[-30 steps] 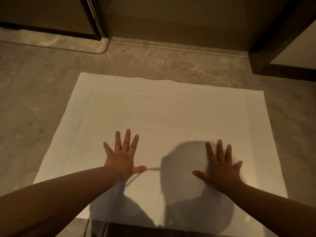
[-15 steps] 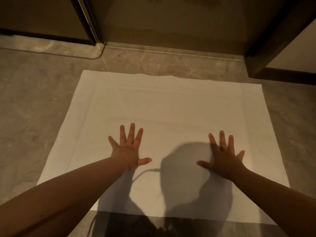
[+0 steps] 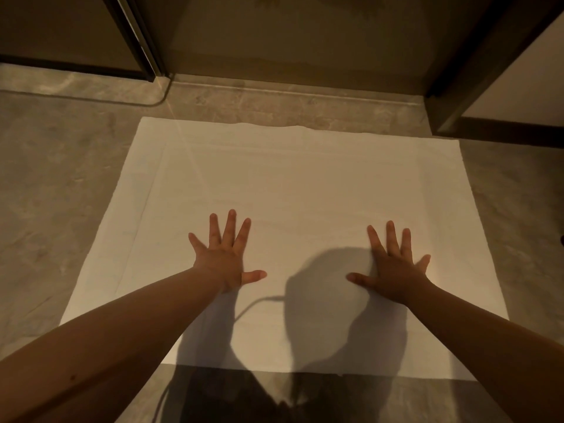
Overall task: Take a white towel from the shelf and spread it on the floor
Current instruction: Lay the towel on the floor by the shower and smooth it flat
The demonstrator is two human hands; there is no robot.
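Note:
The white towel (image 3: 293,190) lies flat and fully unfolded on the grey stone floor (image 3: 55,184), filling the middle of the head view. My left hand (image 3: 224,257) rests palm down on its centre-left part with fingers spread. My right hand (image 3: 393,267) lies palm down on its centre-right part, fingers also spread. Neither hand holds anything. My shadow falls across the near half of the towel. No shelf is in view.
A glass panel with a dark metal frame (image 3: 137,38) stands beyond the towel's far edge, above a low stone threshold (image 3: 274,96). A dark door frame (image 3: 476,68) rises at the far right. Stone floor surrounds the towel on all sides.
Both flat hands have slid apart and slightly farther out over the towel. The view has shifted so the towel's near edge shows.

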